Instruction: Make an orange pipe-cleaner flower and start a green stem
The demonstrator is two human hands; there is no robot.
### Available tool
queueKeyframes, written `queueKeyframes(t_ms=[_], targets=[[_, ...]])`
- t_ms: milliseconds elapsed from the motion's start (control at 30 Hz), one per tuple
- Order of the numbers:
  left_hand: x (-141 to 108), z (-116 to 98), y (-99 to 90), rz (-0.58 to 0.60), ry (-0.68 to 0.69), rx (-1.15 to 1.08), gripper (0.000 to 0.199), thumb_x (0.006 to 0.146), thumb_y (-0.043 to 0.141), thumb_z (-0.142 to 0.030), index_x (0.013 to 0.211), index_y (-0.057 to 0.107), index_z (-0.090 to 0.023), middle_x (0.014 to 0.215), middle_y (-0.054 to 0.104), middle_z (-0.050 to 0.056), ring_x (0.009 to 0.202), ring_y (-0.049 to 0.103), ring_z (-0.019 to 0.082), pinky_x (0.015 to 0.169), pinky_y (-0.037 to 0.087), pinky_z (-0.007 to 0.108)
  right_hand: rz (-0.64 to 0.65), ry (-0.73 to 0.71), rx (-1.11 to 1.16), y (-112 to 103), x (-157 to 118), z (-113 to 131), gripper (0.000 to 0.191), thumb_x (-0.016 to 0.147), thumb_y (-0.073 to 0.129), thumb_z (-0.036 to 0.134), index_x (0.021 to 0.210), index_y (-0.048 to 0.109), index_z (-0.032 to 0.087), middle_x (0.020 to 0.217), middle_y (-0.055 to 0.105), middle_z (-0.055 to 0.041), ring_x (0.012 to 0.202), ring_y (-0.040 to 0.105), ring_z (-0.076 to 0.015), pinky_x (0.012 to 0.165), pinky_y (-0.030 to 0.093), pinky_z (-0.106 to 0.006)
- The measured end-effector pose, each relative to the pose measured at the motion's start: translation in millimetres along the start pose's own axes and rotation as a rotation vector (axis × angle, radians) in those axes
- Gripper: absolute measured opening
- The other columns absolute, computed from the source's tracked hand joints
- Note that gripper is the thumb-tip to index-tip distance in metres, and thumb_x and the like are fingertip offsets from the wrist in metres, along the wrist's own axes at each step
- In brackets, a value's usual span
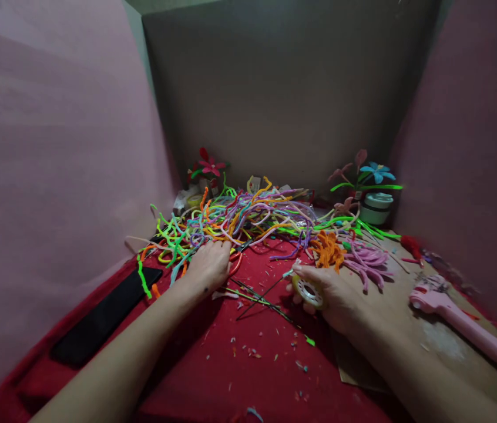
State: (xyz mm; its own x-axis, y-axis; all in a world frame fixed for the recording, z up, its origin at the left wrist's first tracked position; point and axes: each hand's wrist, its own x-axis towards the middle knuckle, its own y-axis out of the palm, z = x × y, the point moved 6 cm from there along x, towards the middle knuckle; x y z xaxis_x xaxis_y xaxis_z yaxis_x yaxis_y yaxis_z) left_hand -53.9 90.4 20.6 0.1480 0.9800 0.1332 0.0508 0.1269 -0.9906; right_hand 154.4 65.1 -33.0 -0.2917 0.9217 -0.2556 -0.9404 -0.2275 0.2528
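Note:
My right hand is closed around a small roll of tape with a pale, holed core. Between its thumb and finger it also pinches a thin dark wire stem with a pale blue-white tip. My left hand reaches to the near edge of a tangled heap of colourful pipe cleaners. Its fingers point away and are mostly hidden, so I cannot make out a grip. Right beside it lie scissors with orange-red handles. More thin green and dark stems lie crossed on the red cloth.
A black phone lies at left. On the cardboard at right are a pink glue gun, pink pipe-cleaner pieces and an orange bundle. Pipe-cleaner flowers and a pale pot stand behind. Scraps dot the red cloth.

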Motion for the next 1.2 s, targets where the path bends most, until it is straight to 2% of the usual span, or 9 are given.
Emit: queueKeyframes(t_ms=[233,400,500,633,667,733,833,1000,1200], targets=[[9,23,17.8,0.104,-0.016,-0.024,0.02,0.076,0.038,-0.012,0.091,0.05,-0.014,0.08,0.061,0.012,0.069,0.056,0.022,0.061,0.036,0.03,0.05,-0.018,0.016,3,0,2,0.031,0.069,0.062,0.043,0.063,0.061,0.012,0.052,0.058,-0.005,0.039,0.048,-0.009,0.034,0.029,-0.02],[5,39,9.0,0.144,0.001,-0.072,0.018,0.072,0.04,-0.014,0.088,0.047,-0.016,0.075,0.055,0.005,0.067,0.052,0.018,0.059,0.035,0.027,0.057,0.004,-0.004,4,1,0,0.032,0.07,0.061,0.044,0.063,0.062,0.012,0.056,0.061,-0.0067,0.04,0.048,-0.009,0.033,0.028,-0.019],[0,41,0.4,0.114,-0.054,-0.31,0.02,0.068,0.044,-0.014,0.088,0.046,-0.017,0.071,0.05,0.001,0.063,0.048,0.015,0.056,0.034,0.025,0.071,-0.003,-0.02,4,1,1,0.034,0.071,0.06,0.044,0.062,0.062,0.011,0.057,0.061,-0.007,0.04,0.049,-0.0088,0.033,0.029,-0.019],[-13,16,-5.9,0.143,-0.113,-0.935,0.021,0.065,0.056,-0.019,0.082,0.043,-0.018,0.061,0.042,-0.005,0.049,0.038,0.008,0.045,0.029,0.02,0.076,0.019,0.034,2,0,1,0.033,0.069,0.06,0.045,0.066,0.063,0.012,0.059,0.062,-0.0064,0.043,0.051,-0.0099,0.033,0.029,-0.019],[-18,2,-7.9,0.182,-0.052,-1.054,0.02,0.065,0.058,-0.02,0.076,0.042,-0.018,0.059,0.041,-0.006,0.047,0.037,0.006,0.044,0.029,0.019,0.075,0.026,0.047,2,0,1,0.033,0.068,0.061,0.045,0.066,0.063,0.012,0.058,0.061,-0.006,0.043,0.052,-0.0102,0.033,0.029,-0.02],[-32,-30,-8.5,0.38,0.128,-1.237,0.021,0.069,0.06,-0.026,0.069,0.041,-0.018,0.054,0.039,-0.006,0.044,0.036,0.005,0.041,0.029,0.019,0.071,0.027,0.062,1,0,2,0.033,0.067,0.062,0.045,0.065,0.063,0.012,0.054,0.06,-0.0053,0.041,0.05,-0.0104,0.033,0.029,-0.02],[-55,-55,-3.2,0.595,0.149,-1.339,0.02,0.073,0.061,-0.025,0.083,0.045,-0.018,0.062,0.048,-0.005,0.046,0.043,0.006,0.041,0.034,0.018,0.06,0.027,0.082,0,1,3,0.033,0.066,0.064,0.046,0.062,0.061,0.013,0.053,0.061,-0.0054,0.039,0.049,-0.0103,0.033,0.028,-0.021],[-77,-62,0.2,0.818,0.16,-1.383,0.015,0.079,0.053,-0.021,0.091,0.045,-0.018,0.073,0.057,-0.001,0.05,0.055,0.009,0.044,0.042,0.019,0.047,0.058,0.09,-1,2,1,0.031,0.065,0.064,0.043,0.065,0.062,0.013,0.06,0.064,-0.0069,0.043,0.051,-0.0106,0.033,0.029,-0.02],[-84,-55,0.9,0.912,0.156,-1.313,0.013,0.079,0.054,-0.026,0.084,0.046,-0.017,0.074,0.061,0.001,0.052,0.059,0.01,0.047,0.046,0.019,0.066,0.037,0.074,-1,3,1,0.033,0.068,0.063,0.045,0.067,0.061,0.012,0.06,0.064,-0.0069,0.043,0.052,-0.0104,0.034,0.029,-0.02]])
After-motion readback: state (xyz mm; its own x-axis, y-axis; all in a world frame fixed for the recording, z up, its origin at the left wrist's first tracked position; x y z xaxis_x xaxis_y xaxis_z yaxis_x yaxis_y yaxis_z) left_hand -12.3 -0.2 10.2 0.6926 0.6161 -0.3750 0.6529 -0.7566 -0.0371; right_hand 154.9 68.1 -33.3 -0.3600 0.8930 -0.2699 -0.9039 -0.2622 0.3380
